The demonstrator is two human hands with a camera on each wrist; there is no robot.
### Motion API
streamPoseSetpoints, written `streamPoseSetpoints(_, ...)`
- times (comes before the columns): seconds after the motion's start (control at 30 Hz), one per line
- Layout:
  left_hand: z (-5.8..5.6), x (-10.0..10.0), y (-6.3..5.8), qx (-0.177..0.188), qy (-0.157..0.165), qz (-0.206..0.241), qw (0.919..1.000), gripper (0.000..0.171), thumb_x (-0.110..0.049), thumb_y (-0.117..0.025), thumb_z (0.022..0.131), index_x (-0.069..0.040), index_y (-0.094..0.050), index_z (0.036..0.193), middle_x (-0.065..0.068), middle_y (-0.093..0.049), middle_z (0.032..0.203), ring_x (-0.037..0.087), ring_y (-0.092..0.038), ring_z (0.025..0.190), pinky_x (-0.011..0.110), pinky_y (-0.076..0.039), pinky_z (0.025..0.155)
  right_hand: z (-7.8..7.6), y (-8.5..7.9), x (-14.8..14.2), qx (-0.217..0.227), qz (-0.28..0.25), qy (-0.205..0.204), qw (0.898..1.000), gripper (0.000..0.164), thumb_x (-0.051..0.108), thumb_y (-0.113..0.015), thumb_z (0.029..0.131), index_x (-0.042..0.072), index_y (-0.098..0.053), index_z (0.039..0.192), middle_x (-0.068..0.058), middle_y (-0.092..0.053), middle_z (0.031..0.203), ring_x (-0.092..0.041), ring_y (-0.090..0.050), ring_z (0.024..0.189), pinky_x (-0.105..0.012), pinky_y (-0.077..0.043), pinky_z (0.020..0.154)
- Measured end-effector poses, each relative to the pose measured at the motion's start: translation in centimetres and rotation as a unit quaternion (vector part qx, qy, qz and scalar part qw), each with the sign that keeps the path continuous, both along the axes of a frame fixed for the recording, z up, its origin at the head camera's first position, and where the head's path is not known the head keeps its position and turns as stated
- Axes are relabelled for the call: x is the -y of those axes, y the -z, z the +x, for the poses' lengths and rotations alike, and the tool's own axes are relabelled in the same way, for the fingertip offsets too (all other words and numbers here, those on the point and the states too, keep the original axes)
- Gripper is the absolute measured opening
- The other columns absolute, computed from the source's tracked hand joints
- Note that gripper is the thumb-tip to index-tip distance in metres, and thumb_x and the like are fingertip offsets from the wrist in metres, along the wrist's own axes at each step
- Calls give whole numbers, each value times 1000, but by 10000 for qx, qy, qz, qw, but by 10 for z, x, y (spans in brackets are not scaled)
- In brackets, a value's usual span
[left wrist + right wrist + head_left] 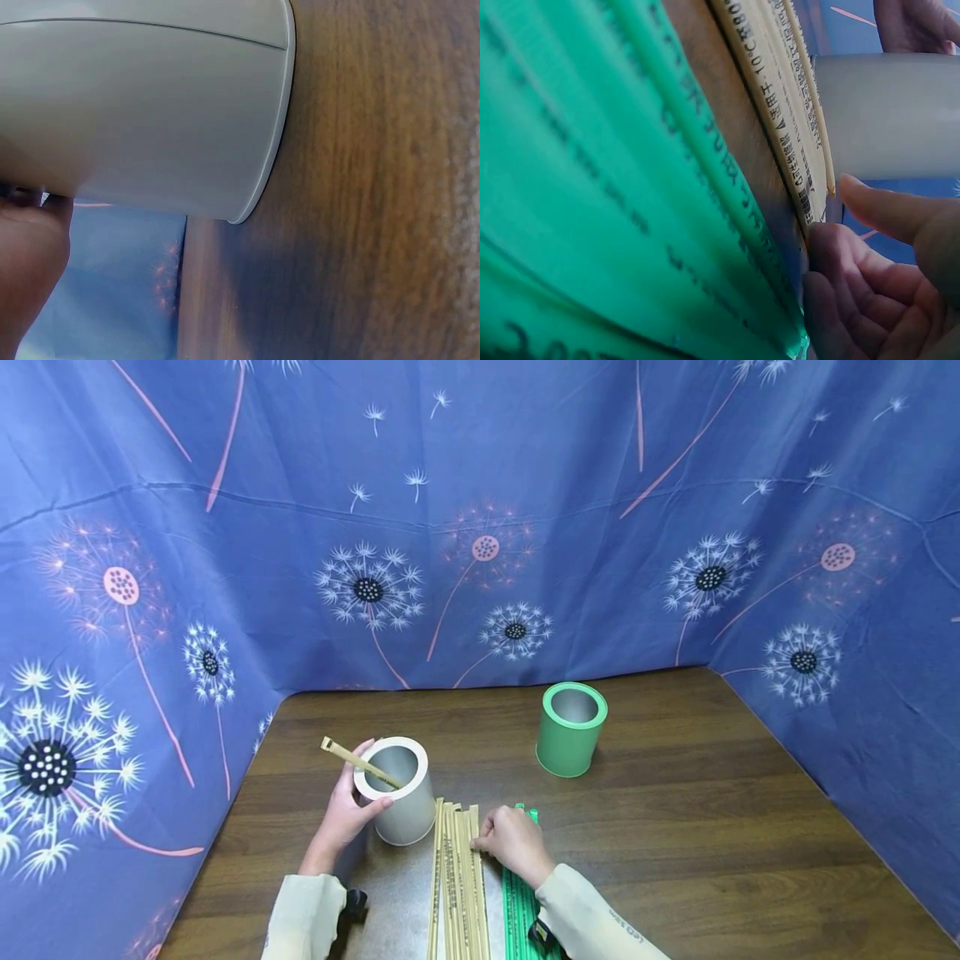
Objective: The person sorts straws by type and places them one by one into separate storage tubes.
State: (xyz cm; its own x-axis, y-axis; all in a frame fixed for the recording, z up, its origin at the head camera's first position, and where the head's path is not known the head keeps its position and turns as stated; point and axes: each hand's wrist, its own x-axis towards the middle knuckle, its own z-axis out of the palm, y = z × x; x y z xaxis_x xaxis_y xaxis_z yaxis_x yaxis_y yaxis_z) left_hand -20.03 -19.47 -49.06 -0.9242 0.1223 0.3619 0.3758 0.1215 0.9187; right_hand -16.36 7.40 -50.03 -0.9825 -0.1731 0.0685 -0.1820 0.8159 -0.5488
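Note:
My left hand point(347, 814) grips a white can point(407, 814) near its rim, thumb on the near side and fingers on the far side. One beige wrapped straw point(345, 752) leans out of this can to the left. My right hand point(516, 842) is at the far ends of a row of beige straws point(453, 885) with printed wrappers. In the right wrist view its bent fingers point(829, 244) touch or nearly touch the straws' edge, with the thumb apart from them; whether a straw is pinched is unclear. Green straws point(519, 910) lie partly under the right wrist.
A green can point(572, 735) stands upright farther back on the brown wooden table point(675, 810), to the right of the white can. Blue cloth point(600, 568) with a dandelion print hangs behind the table and along both sides.

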Motion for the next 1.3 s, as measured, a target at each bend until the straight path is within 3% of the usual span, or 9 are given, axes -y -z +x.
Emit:
streamPoseSetpoints(0.37, 1, 0, 1, 41, -138, -180, 9997, 91, 6, -73, 71, -7, -29, 149, 5, -46, 139, -8, -46, 117, 7, -36, 95, 7, -6, 1, 310, 689, -38, 9971, 39, 36, -83, 66, 21, -52, 48, 11, -45, 51, -8, -41, 48, -27, -31, 42)
streamPoseSetpoints(0.73, 2, 1, 0, -7, -214, -311, 9993, 91, 4, -74, 71, -7, -30, 149, 26, -42, 143, -10, -44, 117, 6, -34, 95, 10, -9, 4, 566, 906, -236, 9940, 44, 39, -83, 65, 22, -46, 47, 10, -42, 50, -8, -41, 48, -28, -31, 42)
streamPoseSetpoints(0.9, 2, 2, 1, -12, -257, -373, 9990, 91, 3, -74, 71, -8, -30, 149, 23, -43, 143, -10, -44, 118, 7, -34, 95, 11, -11, 5, 635, 1027, -282, 9923, 46, 38, -83, 64, 22, -44, 45, 10, -41, 49, -8, -40, 48, -28, -31, 43)
streamPoseSetpoints(1.13, 2, 0, 1, 99, -254, -298, 9992, 91, 3, -74, 71, -10, -30, 150, 3, -44, 141, -9, -45, 118, 7, -35, 95, 13, -10, 9, 638, 1195, -168, 9906, 49, 41, -84, 61, 21, -42, 46, 6, -44, 52, -11, -42, 51, -31, -35, 43)
streamPoseSetpoints(1.3, 2, -1, 1, 96, -250, -277, 9993, 91, 4, -74, 71, -10, -30, 150, 5, -43, 142, -9, -45, 118, 7, -35, 95, 12, -8, 9, 780, 941, -145, 9924, 48, 37, -85, 61, 21, -42, 46, 8, -44, 46, -11, -44, 47, -30, -34, 42)
